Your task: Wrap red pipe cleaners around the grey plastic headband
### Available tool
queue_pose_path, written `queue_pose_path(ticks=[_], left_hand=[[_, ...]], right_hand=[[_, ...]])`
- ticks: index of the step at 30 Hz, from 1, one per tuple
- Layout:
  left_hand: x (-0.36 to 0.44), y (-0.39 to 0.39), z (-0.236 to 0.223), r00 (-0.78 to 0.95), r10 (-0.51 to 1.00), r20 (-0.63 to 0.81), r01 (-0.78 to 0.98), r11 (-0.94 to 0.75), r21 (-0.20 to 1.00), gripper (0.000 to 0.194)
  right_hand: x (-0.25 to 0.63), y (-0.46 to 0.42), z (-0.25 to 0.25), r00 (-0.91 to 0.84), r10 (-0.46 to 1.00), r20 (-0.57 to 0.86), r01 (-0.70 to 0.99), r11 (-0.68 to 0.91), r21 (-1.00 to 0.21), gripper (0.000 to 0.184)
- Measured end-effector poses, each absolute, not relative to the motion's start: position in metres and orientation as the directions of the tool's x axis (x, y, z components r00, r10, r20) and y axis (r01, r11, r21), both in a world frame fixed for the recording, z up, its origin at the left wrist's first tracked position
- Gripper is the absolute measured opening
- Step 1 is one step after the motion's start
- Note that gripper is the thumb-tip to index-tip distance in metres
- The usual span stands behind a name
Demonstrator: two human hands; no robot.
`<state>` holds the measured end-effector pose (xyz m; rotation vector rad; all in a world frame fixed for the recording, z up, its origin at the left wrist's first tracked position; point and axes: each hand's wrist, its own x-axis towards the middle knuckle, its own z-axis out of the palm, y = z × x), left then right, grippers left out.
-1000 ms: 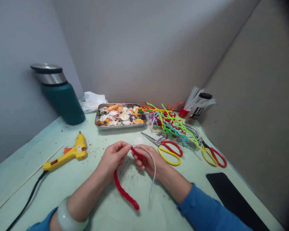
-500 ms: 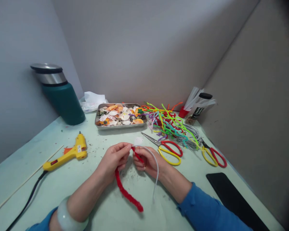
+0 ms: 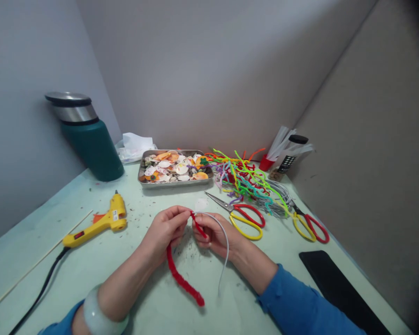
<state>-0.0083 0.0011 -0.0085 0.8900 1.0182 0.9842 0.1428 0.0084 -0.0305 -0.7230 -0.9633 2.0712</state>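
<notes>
Between my hands, above the middle of the table, is a red pipe cleaner whose long end hangs down below my left hand. That hand is closed, pinching it between thumb and fingertips. My right hand is closed too, its fingers on the short red end beside the left fingertips. A thin grey wire starts at the pinch, arches over the right hand and hangs in a curve. How the wire and the red pipe cleaner join is hidden by the fingers.
Red-and-yellow scissors lie just beyond my right hand; a second pair is farther right. A yellow glue gun and thin stick lie left. Behind stand a shell tray, colourful pipe cleaners and a green bottle. A black object lies right.
The hanging red end and the loose end of the grey wire have swung slightly left. Both hands keep nearly the same place and hold.
</notes>
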Motion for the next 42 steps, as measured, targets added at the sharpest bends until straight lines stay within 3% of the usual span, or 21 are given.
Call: queue_pose_path(ticks=[4,8,10,12,13,15,17,20,23,35,42], left_hand=[[-0.009,0.004,-0.008,0.153,0.933,-0.326,-0.187,0.351,0.918,0.024],[-0.011,0.007,-0.011,0.067,0.939,-0.336,-0.166,0.343,0.925,0.025],[-0.013,0.009,-0.014,0.013,0.943,-0.334,-0.134,0.332,0.934,0.025],[-0.013,0.011,-0.018,-0.04,0.945,-0.324,-0.095,0.319,0.943,0.024],[-0.014,0.012,-0.019,-0.057,0.946,-0.319,-0.083,0.314,0.946,0.024],[-0.014,0.013,-0.02,-0.071,0.948,-0.31,-0.076,0.305,0.949,0.023],[-0.014,0.013,-0.02,-0.062,0.951,-0.302,-0.08,0.297,0.952,0.023],[-0.013,0.011,-0.019,-0.055,0.955,-0.29,-0.073,0.286,0.955,0.024],[-0.012,0.01,-0.017,-0.066,0.955,-0.288,-0.061,0.284,0.957,0.023],[-0.01,0.009,-0.018,-0.033,0.973,-0.229,0.097,0.231,0.968,0.024],[-0.011,0.003,-0.01,0.236,0.95,-0.206,0.206,0.158,0.966,0.025]], right_hand=[[0.144,0.012,-0.032,-0.471,0.852,-0.229,-0.263,-0.383,-0.885,0.028],[0.151,0.022,-0.033,-0.109,0.97,-0.219,-0.182,-0.236,-0.955,0.025],[0.156,0.026,-0.03,0.075,0.991,-0.113,-0.14,-0.102,-0.985,0.023],[0.16,0.026,-0.025,0.172,0.976,0.131,0.035,0.127,-0.991,0.024],[0.161,0.024,-0.022,0.151,0.945,0.289,0.168,0.263,-0.95,0.023],[0.161,0.017,-0.018,-0.029,0.837,0.547,0.425,0.506,-0.751,0.019],[0.158,0.01,-0.016,-0.251,0.738,0.626,0.587,0.63,-0.508,0.016],[0.154,0.003,-0.019,-0.408,0.689,0.6,0.7,0.657,-0.278,0.018],[0.152,0.003,-0.023,-0.426,0.685,0.591,0.733,0.644,-0.218,0.009],[0.154,0.005,-0.018,-0.367,0.626,0.688,0.658,0.698,-0.284,0.008],[0.162,0.011,-0.011,-0.25,0.68,0.689,0.62,0.659,-0.426,0.009]])
